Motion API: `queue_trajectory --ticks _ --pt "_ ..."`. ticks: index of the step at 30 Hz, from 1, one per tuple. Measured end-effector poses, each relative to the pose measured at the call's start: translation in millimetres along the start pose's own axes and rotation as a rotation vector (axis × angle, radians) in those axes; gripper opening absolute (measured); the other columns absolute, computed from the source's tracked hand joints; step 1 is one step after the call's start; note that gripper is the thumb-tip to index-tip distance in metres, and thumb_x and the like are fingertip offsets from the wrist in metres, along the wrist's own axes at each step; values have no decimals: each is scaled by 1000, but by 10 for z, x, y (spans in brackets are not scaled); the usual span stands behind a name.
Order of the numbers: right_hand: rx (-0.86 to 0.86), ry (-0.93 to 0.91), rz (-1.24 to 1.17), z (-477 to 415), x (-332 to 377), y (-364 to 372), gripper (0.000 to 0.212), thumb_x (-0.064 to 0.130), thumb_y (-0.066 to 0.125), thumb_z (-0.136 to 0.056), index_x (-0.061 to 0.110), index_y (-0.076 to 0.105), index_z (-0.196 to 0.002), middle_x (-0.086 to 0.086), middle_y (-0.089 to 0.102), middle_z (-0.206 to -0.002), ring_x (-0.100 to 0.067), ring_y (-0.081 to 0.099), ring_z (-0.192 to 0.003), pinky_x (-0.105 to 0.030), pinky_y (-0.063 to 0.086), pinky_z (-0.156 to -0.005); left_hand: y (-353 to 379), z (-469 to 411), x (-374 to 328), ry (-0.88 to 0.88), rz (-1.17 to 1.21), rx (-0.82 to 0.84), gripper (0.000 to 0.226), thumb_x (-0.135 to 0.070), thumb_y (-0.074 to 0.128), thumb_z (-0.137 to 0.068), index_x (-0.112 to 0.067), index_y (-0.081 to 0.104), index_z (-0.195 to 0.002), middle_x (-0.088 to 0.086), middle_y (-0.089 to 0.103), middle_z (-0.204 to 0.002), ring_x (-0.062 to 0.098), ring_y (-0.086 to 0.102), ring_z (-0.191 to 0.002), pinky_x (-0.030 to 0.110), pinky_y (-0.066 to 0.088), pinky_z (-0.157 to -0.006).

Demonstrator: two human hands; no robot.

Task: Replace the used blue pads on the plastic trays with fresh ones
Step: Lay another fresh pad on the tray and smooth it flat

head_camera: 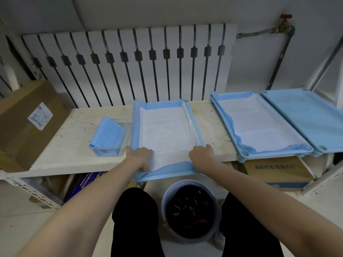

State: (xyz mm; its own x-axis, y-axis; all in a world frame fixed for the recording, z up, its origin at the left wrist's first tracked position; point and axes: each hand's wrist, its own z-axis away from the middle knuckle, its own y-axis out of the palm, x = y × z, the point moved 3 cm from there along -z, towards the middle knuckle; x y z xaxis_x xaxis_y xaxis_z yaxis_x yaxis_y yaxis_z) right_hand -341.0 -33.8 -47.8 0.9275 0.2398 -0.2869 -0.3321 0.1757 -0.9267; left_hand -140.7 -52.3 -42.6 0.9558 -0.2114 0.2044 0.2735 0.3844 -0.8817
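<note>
Your left grip (141,156) and right grip (201,154) clamped the pad (167,127), with a bin (189,212) beneath and a scratched white bench (74,141) before a radiator (130,58).

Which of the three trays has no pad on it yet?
The far-right tray: bare blue plastic. The tray beside it and the centre tray are both lined in white.

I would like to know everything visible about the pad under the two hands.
The pad has a white, crinkled centre and a blue border, thin and soft-looking. It lies spread in the middle tray on the shelf; its near edge droops over the front. The left hand and right hand hold its near corners.
</note>
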Motion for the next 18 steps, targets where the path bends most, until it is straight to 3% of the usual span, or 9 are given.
queue_trajectory --ticks 2,6,9,12,15,18 --pt "-9 -2 0 -2 -14 25 23 11 51 -90 14 57 -112 -5 53 -113 -23 53 -107 -36 34 -101 25 7 10 3 6 9 49 -20 56 -82 -20 41 -128 1 46 -130 25 42 -128 67 10 -108" --pt "-128 -23 -48 -38 -71 -103 22 7 50 -89 14 57 -108 -1 46 -82 -21 56 -94 -30 34 -84 -57 25 -16 -10 23 12 55 -23 59 -81 -21 43 -133 2 49 -129 25 46 -124 63 12 -111" --pt "-206 -59 -68 -139 -123 -158 27 8 47 -90 13 52 -116 -6 53 -114 -23 51 -111 -36 32 -100 -179 -8 -49 7 110 -84 50 -20 55 -85 -19 44 -134 4 49 -125 25 49 -119 57 17 -111" --pt "-160 -99 -49 -286 -152 -111 37 12 45 -92 14 45 -129 -8 39 -138 -24 30 -134 -49 17 -114 -284 -79 -109 37 140 -122 47 -18 53 -87 -17 46 -133 7 47 -127 27 47 -120 55 17 -112" --pt "-87 -98 37 -421 -235 -91 34 17 42 -94 15 47 -128 -9 41 -138 -25 25 -137 -54 8 -116 -342 -201 -151 56 135 -123 47 -21 55 -88 -16 45 -134 8 45 -131 29 46 -122 48 28 -109" --pt "-139 -82 46 -540 -293 -174 27 14 41 -94 14 55 -117 -9 53 -126 -26 37 -129 -51 8 -117 -364 -382 -156 69 168 -117 46 -21 56 -86 -17 47 -132 6 46 -132 27 48 -121 39 41 -96"
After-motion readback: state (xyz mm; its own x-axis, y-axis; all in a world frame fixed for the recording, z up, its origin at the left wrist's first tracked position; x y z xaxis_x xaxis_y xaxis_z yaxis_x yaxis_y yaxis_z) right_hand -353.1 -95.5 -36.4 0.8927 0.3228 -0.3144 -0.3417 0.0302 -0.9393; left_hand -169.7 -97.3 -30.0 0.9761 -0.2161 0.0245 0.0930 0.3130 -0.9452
